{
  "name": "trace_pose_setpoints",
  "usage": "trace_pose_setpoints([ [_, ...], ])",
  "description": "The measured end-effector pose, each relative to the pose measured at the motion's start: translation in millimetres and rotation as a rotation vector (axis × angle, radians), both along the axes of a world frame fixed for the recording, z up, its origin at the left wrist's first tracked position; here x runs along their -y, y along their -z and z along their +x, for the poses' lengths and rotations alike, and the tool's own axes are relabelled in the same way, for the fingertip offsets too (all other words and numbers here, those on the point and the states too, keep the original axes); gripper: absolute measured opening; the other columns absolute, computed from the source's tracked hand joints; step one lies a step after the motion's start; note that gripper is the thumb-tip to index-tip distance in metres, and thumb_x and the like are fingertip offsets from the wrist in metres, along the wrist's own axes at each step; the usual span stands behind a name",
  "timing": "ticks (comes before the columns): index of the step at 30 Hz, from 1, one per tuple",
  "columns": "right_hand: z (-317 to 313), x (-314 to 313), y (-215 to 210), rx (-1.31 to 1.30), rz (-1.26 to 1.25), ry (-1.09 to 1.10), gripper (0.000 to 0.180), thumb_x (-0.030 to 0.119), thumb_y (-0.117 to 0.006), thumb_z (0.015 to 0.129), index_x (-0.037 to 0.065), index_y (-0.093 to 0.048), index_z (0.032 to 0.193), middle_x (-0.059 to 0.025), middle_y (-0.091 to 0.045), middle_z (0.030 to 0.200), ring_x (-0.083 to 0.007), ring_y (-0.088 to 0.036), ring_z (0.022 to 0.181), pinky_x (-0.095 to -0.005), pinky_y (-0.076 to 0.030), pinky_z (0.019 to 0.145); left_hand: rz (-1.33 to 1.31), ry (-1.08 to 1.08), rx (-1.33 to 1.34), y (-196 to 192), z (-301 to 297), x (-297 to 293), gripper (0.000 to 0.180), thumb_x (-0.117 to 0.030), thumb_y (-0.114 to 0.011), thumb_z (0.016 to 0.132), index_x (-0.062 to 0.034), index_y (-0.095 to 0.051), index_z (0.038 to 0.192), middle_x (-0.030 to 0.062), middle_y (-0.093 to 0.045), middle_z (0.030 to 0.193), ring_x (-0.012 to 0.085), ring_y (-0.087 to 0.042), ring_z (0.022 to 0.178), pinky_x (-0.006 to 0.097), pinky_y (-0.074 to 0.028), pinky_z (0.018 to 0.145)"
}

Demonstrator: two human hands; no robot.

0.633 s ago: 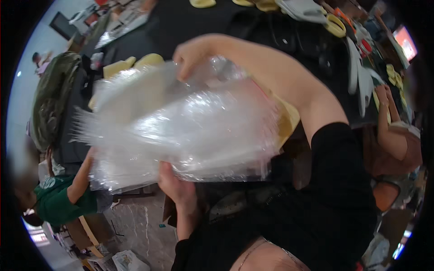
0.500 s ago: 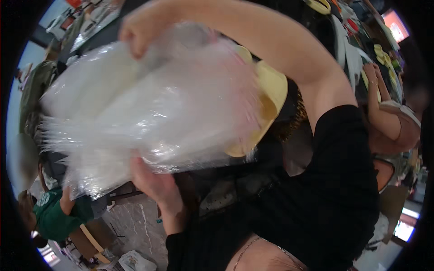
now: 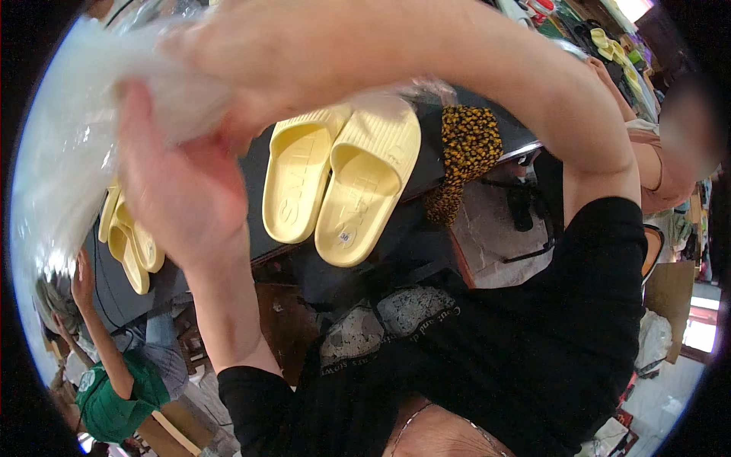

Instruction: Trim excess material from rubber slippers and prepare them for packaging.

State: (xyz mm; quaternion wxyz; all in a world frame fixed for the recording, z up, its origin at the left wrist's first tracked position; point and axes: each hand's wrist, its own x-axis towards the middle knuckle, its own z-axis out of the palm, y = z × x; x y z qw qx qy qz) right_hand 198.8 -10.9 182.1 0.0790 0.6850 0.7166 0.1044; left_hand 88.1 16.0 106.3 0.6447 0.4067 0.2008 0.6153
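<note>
A bundle of clear plastic bags (image 3: 65, 145), smeared by motion, is held up at the upper left. My left hand (image 3: 183, 183) grips its near side, thumb pointing up. Across the top reaches my right arm, and my right hand (image 3: 228, 72) is closed on the same bundle, its fingers partly hidden by blur and plastic. Below my right forearm a pair of pale yellow slide sandals lies side by side on the dark table (image 3: 263, 175). The left slide (image 3: 297, 190) and the right slide (image 3: 362, 202) both have their soles down and their heels toward me.
More yellow slides (image 3: 131, 240) lie at the table's left. A black-and-yellow patterned cloth (image 3: 470, 141) hangs over the near edge at the right. A person in a green shirt (image 3: 122, 392) is at the lower left, another person's arm (image 3: 651, 164) at the right.
The bag bundle has swung from over the middle to the upper left, both hands moving with it. The pair of yellow slides, mostly covered before, is now exposed.
</note>
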Motion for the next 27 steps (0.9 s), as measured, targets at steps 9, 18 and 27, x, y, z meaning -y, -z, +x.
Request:
trace_pose_setpoints([
  [9,154.9,119.4,0.9,-0.297,0.657,0.097,0.03,0.017,-0.063,0.08,-0.001,-0.058,0.105,-0.0201,-0.065,0.093,-0.036,-0.064,0.083,-0.044,-0.053,0.078,0.732,0.59,-0.05,-45.0,141.6,40.3,0.029,-0.02,-0.06,0.09,0.0,-0.059,0.112,0.0117,-0.065,0.103,0.0233,-0.063,0.09,0.032,-0.051,0.082],
  [18,369.9,262.9,7.7,-0.174,1.049,0.791,0.046,0.03,-0.059,0.078,-0.006,-0.06,0.106,-0.0216,-0.067,0.086,-0.03,-0.064,0.078,-0.0382,-0.048,0.073,1.187,0.63,-0.724,20.4,103.6,26.3,0.03,-0.015,-0.064,0.086,0.0007,-0.062,0.112,0.0178,-0.062,0.116,0.0291,-0.06,0.109,0.035,-0.047,0.092],
  [27,448.5,363.3,-7.9,-0.093,1.09,1.0,0.04,0.022,-0.052,0.076,-0.007,-0.061,0.102,-0.0294,-0.064,0.092,-0.0384,-0.063,0.091,-0.046,-0.045,0.08,0.741,0.152,-1.095,98.9,18.5,-87.1,0.019,-0.01,-0.061,0.086,0.0014,-0.066,0.101,0.0137,-0.068,0.087,0.0178,-0.065,0.075,0.028,-0.05,0.069],
])
